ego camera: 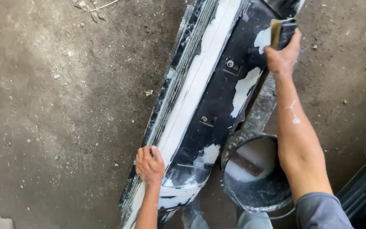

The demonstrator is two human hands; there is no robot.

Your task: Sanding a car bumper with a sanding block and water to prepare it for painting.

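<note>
Black car bumper [217, 97] patched white on dirt floor [64, 106], left hand [150, 164] gripping its edge, right hand [283, 54] pressing sanding block [281, 33] on it, bucket [255, 174] beside.

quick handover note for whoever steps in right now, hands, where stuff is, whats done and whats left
Left hand: gripping the near left edge of the black bumper, steadying it on the dirt floor.
Right hand: pressing a sanding block on the bumper's far end.
Bucket: beside the bumper's near end, holding milky liquid.
Done: white filler patches and a long white strip are on.
Left: probably smoothing the remaining patches; black areas between them are bare.
</note>
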